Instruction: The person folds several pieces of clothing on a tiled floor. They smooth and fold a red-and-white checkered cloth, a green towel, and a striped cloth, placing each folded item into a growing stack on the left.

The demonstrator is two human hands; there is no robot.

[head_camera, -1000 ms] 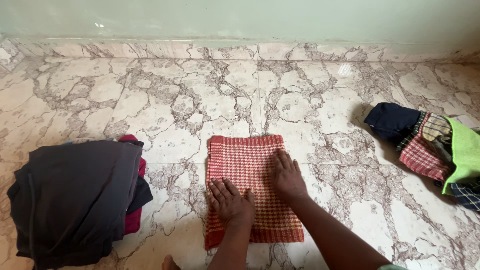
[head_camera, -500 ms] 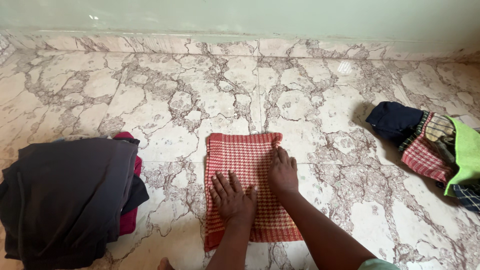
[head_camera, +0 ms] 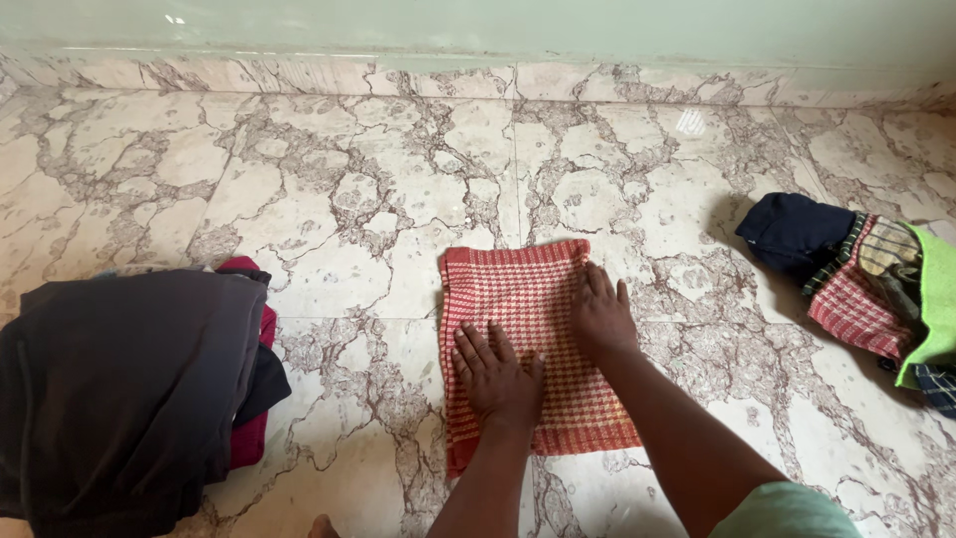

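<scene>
Red-and-cream checked cloth [head_camera: 528, 299], folded to a rectangle, lies flat on the veined marble floor [head_camera: 378, 169], centre of view, near the person. Far left: stack of folded dark grey garments [head_camera: 119, 389] with a crimson piece [head_camera: 254, 438] showing at its right edge, well apart from the cloth. Left hand [head_camera: 495, 374] rests palm-down on the cloth's lower left half, fingers spread, gripping nothing. Right hand [head_camera: 600, 314] lies flat on the cloth's right edge, fingers extended and close together. Far right: loose heap of clothes [head_camera: 866, 284], navy, red-checked and lime green pieces.
</scene>
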